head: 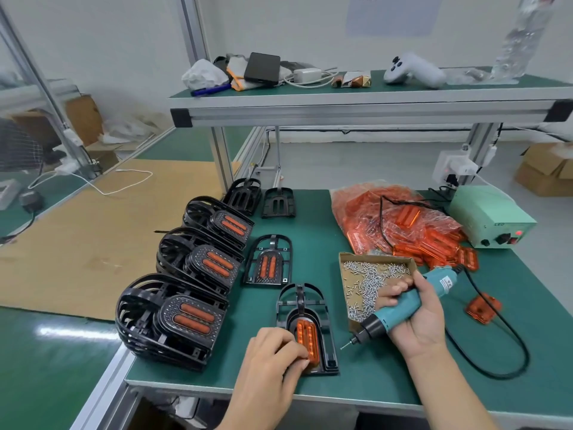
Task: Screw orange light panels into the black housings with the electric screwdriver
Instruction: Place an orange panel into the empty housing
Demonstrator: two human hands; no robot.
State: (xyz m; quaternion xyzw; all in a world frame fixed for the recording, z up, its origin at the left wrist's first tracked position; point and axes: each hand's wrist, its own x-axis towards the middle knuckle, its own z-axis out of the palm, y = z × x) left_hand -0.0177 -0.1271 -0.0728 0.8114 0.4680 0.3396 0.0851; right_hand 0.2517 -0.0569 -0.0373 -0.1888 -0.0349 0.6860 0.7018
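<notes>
Left hand (273,361), nearest the viewer, curls its fingers onto the near end of an orange panel (307,336) seated in a black housing (305,327) lying flat near the front edge of the green bench (387,377); the hand presses the panel down. At far left, 3 stacks (173,318) of housings show orange panels fitted, which suggests finished work. 1 more housing (268,262) with a panel lies flat behind the held one; whether its screws are in cannot be told. 2 bare housings (277,201) stand at the back. Right of centre, a cardboard tray (376,283) holds loose screws. Right hand (412,318) grips the teal screwdriver (406,305), fingers wrapped round its barrel, bit aimed down-left toward the held housing but apart from it; a screw appears to sit on the bit tip. Behind, a plastic bag (387,218) is heaped with unfitted panels, and 1 panel (483,307) lies loose at right. Judgement: several units done, this one about to be screwed, many panels left. A pale green power box (493,218) at far right bears small lettering, and the screwdriver carries a label; neither is legible.
</notes>
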